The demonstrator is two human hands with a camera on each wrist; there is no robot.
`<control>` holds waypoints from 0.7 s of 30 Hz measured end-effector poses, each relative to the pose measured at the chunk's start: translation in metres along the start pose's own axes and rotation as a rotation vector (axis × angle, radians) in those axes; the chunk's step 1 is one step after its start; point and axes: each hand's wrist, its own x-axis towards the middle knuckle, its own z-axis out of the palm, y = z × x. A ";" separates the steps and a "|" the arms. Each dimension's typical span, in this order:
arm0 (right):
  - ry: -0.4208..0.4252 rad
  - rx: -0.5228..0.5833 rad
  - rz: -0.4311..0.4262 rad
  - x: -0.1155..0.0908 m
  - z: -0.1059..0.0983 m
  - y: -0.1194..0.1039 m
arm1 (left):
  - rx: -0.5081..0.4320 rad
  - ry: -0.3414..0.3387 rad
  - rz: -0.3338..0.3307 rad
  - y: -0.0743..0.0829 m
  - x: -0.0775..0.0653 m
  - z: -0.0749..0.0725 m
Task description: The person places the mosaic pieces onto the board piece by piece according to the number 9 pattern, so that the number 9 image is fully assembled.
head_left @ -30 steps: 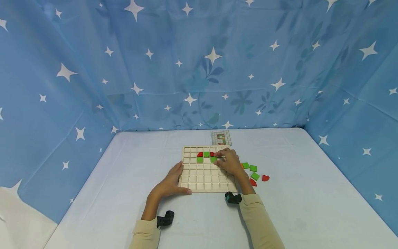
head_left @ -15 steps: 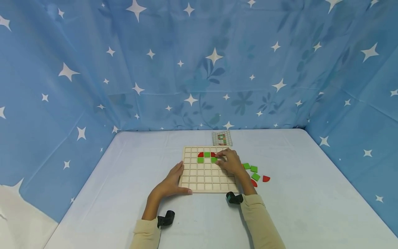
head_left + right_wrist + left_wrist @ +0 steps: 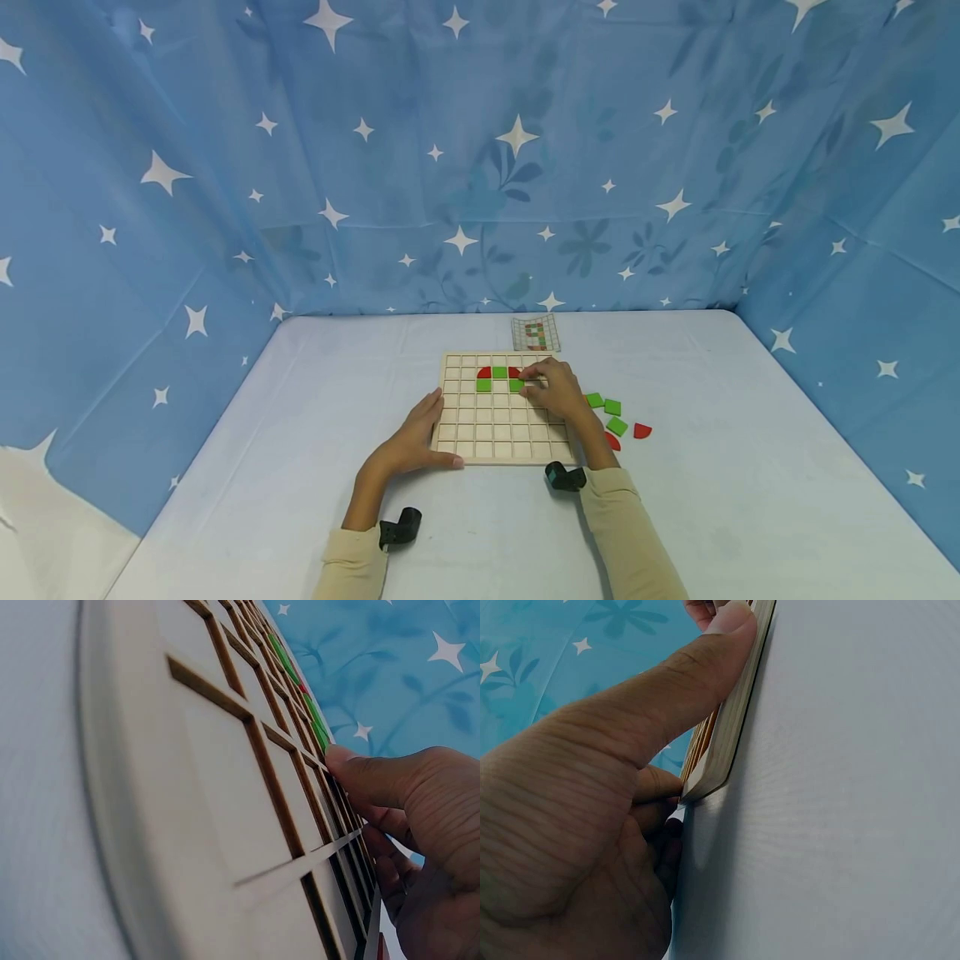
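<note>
A pale wooden grid board (image 3: 483, 432) lies on the table. My left hand (image 3: 412, 433) holds its near-left corner, fingers along the left side and thumb on the front edge; the left wrist view shows the thumb (image 3: 694, 671) against that wooden edge. In the board's upper rows sit two red quarter-circles, one at the left (image 3: 484, 373), and several green square tiles, forming an arch. Over its right end, my right hand (image 3: 557, 392) pinches the lower green tile (image 3: 515, 386) with thumb and index finger, the index beside the right red quarter-circle (image 3: 513, 372).
Behind the board lies a pattern card (image 3: 536, 335) printed with a coloured figure on a grid. To the right, loose green tiles (image 3: 612, 407) and red quarter-circles (image 3: 642, 431) lie on the white tabletop (image 3: 750, 467). A blue star-patterned curtain (image 3: 420, 167) stands behind.
</note>
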 end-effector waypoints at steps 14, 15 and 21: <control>-0.002 0.025 -0.008 0.001 -0.001 0.000 | 0.000 0.006 0.002 0.001 0.000 0.001; 0.000 0.032 -0.012 0.001 -0.002 0.000 | -0.003 0.008 0.002 0.001 0.001 0.001; -0.001 0.095 0.031 -0.001 -0.006 0.000 | -0.011 0.008 0.003 0.000 0.001 0.001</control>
